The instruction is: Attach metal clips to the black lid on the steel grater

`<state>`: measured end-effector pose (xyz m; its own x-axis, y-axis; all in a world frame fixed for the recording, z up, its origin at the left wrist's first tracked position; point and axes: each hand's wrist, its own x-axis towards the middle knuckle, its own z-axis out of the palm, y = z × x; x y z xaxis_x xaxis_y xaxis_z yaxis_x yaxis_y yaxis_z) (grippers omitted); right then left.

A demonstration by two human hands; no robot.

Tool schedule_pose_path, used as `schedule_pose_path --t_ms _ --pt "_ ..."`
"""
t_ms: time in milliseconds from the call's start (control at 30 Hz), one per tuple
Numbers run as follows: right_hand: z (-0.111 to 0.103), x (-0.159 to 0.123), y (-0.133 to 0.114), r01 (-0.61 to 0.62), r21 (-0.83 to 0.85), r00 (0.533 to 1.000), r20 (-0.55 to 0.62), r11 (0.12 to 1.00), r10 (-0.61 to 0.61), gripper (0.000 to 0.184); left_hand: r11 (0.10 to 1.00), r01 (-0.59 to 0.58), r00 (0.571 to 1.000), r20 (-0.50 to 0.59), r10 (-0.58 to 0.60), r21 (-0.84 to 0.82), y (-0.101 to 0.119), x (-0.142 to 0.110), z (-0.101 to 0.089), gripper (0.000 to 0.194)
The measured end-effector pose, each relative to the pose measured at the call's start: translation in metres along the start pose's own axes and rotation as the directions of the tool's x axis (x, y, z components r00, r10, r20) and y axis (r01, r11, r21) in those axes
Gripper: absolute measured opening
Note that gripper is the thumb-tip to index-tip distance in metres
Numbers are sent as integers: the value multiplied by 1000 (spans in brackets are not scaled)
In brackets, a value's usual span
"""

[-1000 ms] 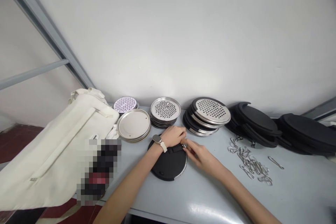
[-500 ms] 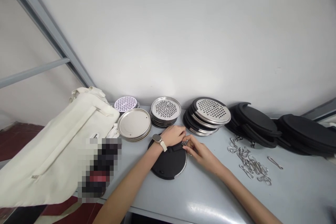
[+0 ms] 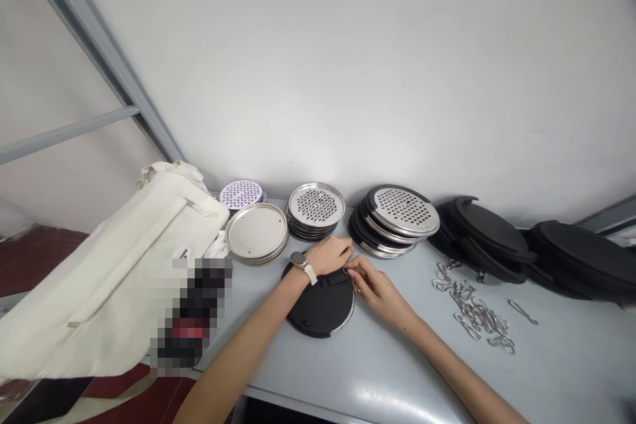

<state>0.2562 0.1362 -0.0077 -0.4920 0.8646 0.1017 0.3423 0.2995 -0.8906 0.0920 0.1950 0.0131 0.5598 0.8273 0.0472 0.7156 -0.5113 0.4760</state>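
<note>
One black disc (image 3: 318, 305) | left hand (image 3: 326, 256) atop it | right hand (image 3: 376, 283) pinching wire hook (image 3: 346, 271)

perforated discs (image 3: 317, 204) — behind round pad (image 3: 318, 308) | apparently wire clips (image 3: 472, 308) — right

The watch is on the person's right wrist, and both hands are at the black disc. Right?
No: the head view shows the watch on the left wrist. The left hand and right hand are at the black disc, as stated.
</note>
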Motion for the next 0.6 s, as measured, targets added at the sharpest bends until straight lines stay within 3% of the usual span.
schedule_pose_path --t_ms 267,600 --pt "5 1 -1 11 -92 999 -47 996 -15 14 1000 -3 1000 -31 2 -28 -3 1 1 22" --pt "4 -1 -3 0 -145 1000 -14 989 -2 11 999 -23 999 -40 22 -30 -3 1 3 20"
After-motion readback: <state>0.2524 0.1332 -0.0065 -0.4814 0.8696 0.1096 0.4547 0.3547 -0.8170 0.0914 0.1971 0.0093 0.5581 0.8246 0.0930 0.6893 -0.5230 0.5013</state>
